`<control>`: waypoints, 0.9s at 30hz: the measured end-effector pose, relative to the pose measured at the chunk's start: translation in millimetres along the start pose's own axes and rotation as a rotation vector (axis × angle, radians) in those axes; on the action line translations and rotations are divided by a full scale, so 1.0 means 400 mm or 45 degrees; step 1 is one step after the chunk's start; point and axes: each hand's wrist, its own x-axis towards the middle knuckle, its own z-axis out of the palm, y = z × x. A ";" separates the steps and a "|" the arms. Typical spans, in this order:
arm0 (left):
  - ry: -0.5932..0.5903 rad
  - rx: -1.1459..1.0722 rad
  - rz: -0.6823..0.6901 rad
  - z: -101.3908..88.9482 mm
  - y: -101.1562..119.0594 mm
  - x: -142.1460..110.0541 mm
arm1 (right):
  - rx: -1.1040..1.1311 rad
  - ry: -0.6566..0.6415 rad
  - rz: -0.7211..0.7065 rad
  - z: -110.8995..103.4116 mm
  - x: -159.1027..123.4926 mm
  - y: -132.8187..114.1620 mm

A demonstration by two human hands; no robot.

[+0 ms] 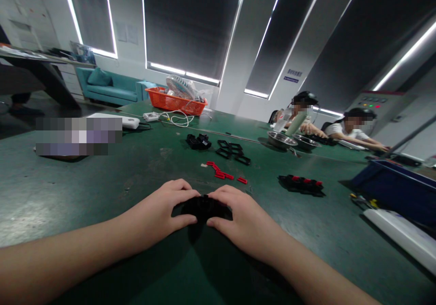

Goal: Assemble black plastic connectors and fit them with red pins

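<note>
Between my two hands is a small black plastic part, low over the green table. My left hand grips its left side with thumb and fingers. On the other side my right hand holds it the same way. Fingers and shadow hide much of its shape. Just beyond lie several small red plastic pieces. Farther back are several black rectangular frames and a cluster of black parts. Off to the right sits a row of black parts with red inserts.
A blue bin and a long white object stand at the right edge. Metal bowls lie near two seated people at the far right. An orange basket holds a fan; a white cable runs in front.
</note>
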 end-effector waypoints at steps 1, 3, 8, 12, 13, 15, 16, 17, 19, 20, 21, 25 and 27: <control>0.003 0.001 0.002 0.001 -0.001 0.000 | -0.002 0.000 -0.001 0.000 0.000 0.001; 0.008 0.004 0.006 0.001 -0.001 -0.001 | -0.005 -0.001 -0.001 0.000 -0.001 0.001; 0.007 0.006 0.005 0.000 -0.001 -0.001 | -0.007 0.001 -0.002 -0.001 -0.003 0.003; 0.011 -0.007 0.015 0.004 -0.004 -0.002 | -0.008 -0.002 -0.004 -0.001 -0.002 0.003; 0.014 -0.008 0.022 0.005 -0.006 -0.002 | -0.010 -0.004 -0.003 -0.001 -0.002 0.003; 0.018 -0.006 0.031 0.006 -0.007 -0.003 | -0.012 -0.004 -0.004 -0.001 -0.001 0.002; 0.018 -0.005 0.032 0.006 -0.007 -0.003 | -0.014 -0.003 -0.006 -0.001 -0.001 0.002; 0.016 -0.004 0.031 0.006 -0.006 -0.003 | -0.016 -0.006 -0.007 -0.002 -0.001 0.002; 0.015 -0.001 0.025 0.005 -0.004 -0.003 | -0.020 -0.009 -0.008 -0.001 -0.001 0.002; 0.014 0.000 0.022 0.004 -0.002 -0.002 | -0.021 -0.011 -0.008 -0.001 -0.002 0.002; 0.015 0.001 0.021 0.003 -0.001 -0.002 | -0.021 -0.011 -0.007 -0.001 -0.002 0.003; 0.011 0.005 0.026 0.003 0.001 -0.004 | -0.017 -0.011 -0.008 0.000 -0.002 0.004; 0.009 0.007 0.029 0.003 0.000 -0.006 | -0.016 -0.013 -0.008 0.000 -0.002 0.004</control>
